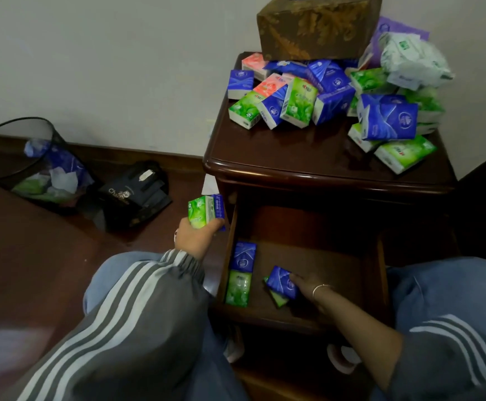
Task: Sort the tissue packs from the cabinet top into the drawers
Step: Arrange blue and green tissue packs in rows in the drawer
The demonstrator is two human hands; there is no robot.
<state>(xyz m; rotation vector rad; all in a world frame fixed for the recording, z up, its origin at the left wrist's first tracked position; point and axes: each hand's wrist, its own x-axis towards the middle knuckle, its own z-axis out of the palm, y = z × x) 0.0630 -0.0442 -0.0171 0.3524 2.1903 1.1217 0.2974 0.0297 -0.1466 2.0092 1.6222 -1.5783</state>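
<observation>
Left of centre, the left hand (pixel 196 235) grips a green-and-blue pair of packs (pixel 205 212) just outside the open drawer (pixel 337 261). At lower centre the right hand (pixel 306 285) reaches into the drawer and holds a blue pack (pixel 282 282) lying over a green pack (pixel 278 299). A second blue pack (pixel 243 256) and a second green pack (pixel 238 287) lie along the drawer's left wall, and the heap of tissue packs (pixel 337 96) sits on the cabinet top (pixel 293 149) at upper right.

Dark wood cabinet (pixel 293 151), top drawer (pixel 322 264) open
Top: heap of tissue packs (pixel 331 94) plus brown tissue box (pixel 317 27) at back; drawer floor: one blue pack (pixel 244 256), one green pack (pixel 238 287) at left wall
</observation>
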